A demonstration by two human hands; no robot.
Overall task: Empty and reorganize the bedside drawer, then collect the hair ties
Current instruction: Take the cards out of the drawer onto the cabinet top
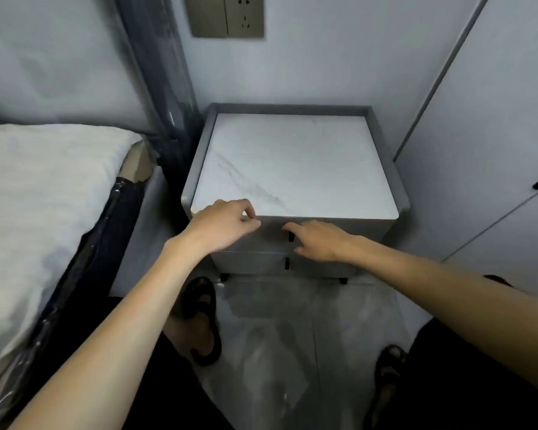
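Bedside drawer (271,235) is the upper of two in a grey nightstand (199,169), and it's fully closed, its front flush with the lower drawer (249,263) under it. Each one has a small black handle: the top one (291,236) sits right by the fingertips of the right hand (319,240), the bottom one (287,263) is just below it.

That right hand is relaxed and spread out, index finger stretched forward and holding nothing. Can't really tell if it's touching the handle or just beside it.

The left hand (222,223) is up at the front edge of the white marble-look top (295,169), fingers curled over the lip where the top meets the drawer front. Honestly can't tell if it's gripping that edge or only resting there.

Nightstand is wedged between a bed (44,187) with a white cover on the left and a pale wardrobe door (494,135) on the right. Wall socket (229,13) up behind it. Down on the grey tiled floor (277,336) both feet are in dark sandals, one (204,318) near the bed and one (389,373) further right.
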